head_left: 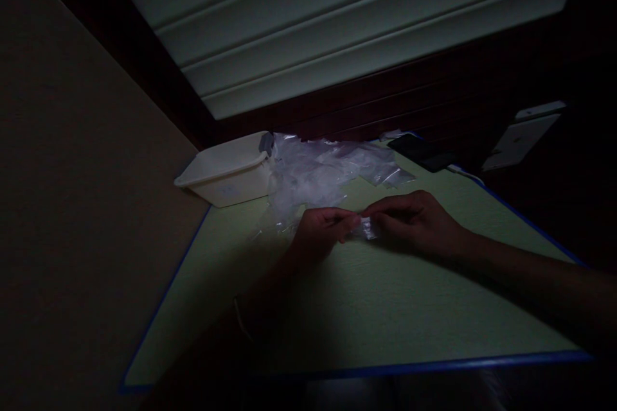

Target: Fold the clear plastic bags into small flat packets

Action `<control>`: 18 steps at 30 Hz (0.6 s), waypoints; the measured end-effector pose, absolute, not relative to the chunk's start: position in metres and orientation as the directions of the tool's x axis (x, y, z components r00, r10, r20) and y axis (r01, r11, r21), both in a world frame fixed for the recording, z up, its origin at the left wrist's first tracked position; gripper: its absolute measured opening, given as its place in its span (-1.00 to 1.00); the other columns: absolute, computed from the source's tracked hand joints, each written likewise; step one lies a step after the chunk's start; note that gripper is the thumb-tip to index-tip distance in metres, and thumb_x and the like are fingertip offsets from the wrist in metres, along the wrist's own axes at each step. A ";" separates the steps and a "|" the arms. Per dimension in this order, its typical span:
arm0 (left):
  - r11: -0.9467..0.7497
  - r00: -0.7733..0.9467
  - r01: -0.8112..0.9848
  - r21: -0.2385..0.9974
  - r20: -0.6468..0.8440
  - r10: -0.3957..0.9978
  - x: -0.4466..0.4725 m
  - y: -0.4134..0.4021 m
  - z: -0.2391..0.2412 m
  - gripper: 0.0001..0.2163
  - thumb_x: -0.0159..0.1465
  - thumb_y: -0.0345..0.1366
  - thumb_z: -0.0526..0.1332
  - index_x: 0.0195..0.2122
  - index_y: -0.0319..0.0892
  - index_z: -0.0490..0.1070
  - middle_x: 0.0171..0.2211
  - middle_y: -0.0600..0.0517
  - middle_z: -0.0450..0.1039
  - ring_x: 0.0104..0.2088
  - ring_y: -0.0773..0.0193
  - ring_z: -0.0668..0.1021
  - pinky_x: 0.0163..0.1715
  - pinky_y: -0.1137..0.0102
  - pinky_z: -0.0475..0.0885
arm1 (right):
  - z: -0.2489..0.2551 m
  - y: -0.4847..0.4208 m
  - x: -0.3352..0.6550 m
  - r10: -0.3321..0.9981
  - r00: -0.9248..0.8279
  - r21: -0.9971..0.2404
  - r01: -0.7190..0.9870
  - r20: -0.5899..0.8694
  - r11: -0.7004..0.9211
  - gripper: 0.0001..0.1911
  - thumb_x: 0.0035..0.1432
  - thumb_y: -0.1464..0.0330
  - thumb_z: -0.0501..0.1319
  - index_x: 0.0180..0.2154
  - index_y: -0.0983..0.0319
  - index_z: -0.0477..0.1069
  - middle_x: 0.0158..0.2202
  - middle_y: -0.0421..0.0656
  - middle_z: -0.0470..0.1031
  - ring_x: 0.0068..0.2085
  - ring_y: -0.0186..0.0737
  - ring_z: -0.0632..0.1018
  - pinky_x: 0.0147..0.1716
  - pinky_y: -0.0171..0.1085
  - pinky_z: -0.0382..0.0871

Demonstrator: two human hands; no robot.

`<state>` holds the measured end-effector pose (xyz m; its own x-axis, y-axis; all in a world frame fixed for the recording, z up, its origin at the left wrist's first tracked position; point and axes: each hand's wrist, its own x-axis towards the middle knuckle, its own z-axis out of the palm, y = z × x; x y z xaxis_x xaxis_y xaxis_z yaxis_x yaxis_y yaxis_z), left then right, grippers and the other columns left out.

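Left forearm: bare and deep in shadow, a thin pale band about its wrist, lowest in my remote head-camera view.
Left hand: thumb and fingers together, pinched on one end of a small, shiny, clear-and-white packet, apparently plastic film.
Right hand: fingertips drawn together at the packet's opposite end, seemingly clamped on it; gloom hides the exact grip from me.
Packet position: between both hands, over a pale green tabletop with blue edging; whether they touch, I cannot tell.
Fingertip work: I judge the step in hand to be close two-handed handling of the packet; its contents, if any, are unreadable.
Next move: calls, I judge, for a firm left pinch and light right fingertips, since thin film could slip.
Plastic bags: clear, crinkled, heaped just beyond the hands, beside a tapered cream-white bin.
Black flat device: resting at the tabletop's far side, near a white cable.
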<state>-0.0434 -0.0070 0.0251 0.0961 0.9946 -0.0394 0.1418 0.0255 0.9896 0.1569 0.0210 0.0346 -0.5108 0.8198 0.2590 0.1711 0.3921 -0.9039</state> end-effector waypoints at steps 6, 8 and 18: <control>-0.013 0.052 0.193 0.981 0.003 0.999 -0.044 -0.009 0.026 -0.76 0.09 -0.17 0.35 -0.34 -0.26 0.60 -0.64 0.07 0.44 -0.64 0.47 0.36 -0.61 0.53 0.25 | 0.033 0.021 0.152 0.853 -0.501 -0.966 0.114 0.146 0.233 -0.71 0.09 0.25 0.25 -0.21 0.29 0.57 -0.38 -0.11 0.60 -0.44 -0.28 0.51 -0.50 -0.34 0.33; -0.027 0.047 0.204 0.979 0.018 0.999 -0.043 -0.010 0.027 -0.77 0.10 -0.17 0.35 -0.34 -0.26 0.60 -0.61 0.04 0.47 -0.62 0.45 0.39 -0.60 0.53 0.27 | 0.032 0.021 0.150 0.838 -0.541 -0.986 0.084 0.075 0.142 -0.70 0.09 0.23 0.26 -0.20 0.28 0.58 -0.39 -0.12 0.59 -0.46 -0.31 0.50 -0.53 -0.35 0.30; -0.064 0.071 0.262 0.963 0.047 0.996 -0.043 -0.012 0.030 -0.77 0.14 -0.17 0.30 -0.35 -0.26 0.59 -0.57 0.02 0.52 -0.62 0.46 0.40 -0.59 0.52 0.30 | 0.028 0.024 0.149 0.844 -0.536 -0.982 0.154 0.014 0.113 -0.67 0.14 0.20 0.21 -0.27 0.32 0.59 -0.56 -0.18 0.44 -0.59 -0.43 0.30 -0.65 -0.40 0.11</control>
<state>-0.0426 -0.0122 0.0298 0.0708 0.9964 0.0470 0.2625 -0.0641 0.9628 0.1495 0.0240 0.0279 -0.5361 0.8440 0.0136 0.1536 0.1135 -0.9816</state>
